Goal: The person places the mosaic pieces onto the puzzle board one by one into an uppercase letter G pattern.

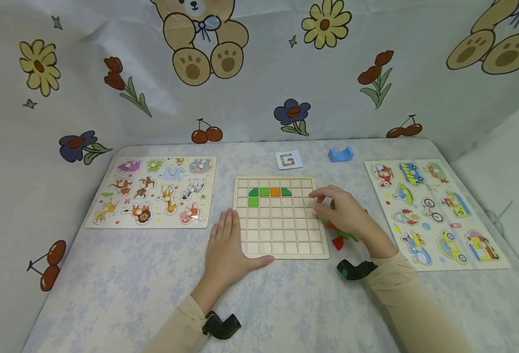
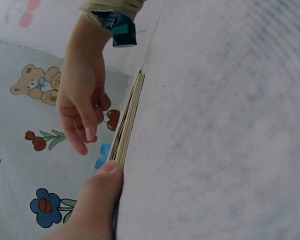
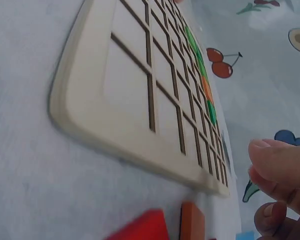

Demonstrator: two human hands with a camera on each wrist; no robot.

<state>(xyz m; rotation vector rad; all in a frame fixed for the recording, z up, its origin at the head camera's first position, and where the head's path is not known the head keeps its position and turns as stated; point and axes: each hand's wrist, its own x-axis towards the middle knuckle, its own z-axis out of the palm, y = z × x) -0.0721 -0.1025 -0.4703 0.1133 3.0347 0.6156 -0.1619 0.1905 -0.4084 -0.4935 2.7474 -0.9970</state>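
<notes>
A cloth-covered table fronts a bear-print backdrop. The wooden grid board holds green and orange tiles in its upper rows. The left hand lies flat, fingers straight, against the board's left edge. The right hand hovers loosely curled, empty, over loose pieces; only the right wrist view shows them clearly.

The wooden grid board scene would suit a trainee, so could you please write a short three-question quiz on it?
1. True or false: the left hand lies flat against the grid board.
2. Which colour is the single odd tile among the green tiles on the board?
3. Which puzzle lies on the person's right: A) animal puzzle B) vehicle puzzle?

Key: 1 true; 2 orange; 3 B.
</notes>
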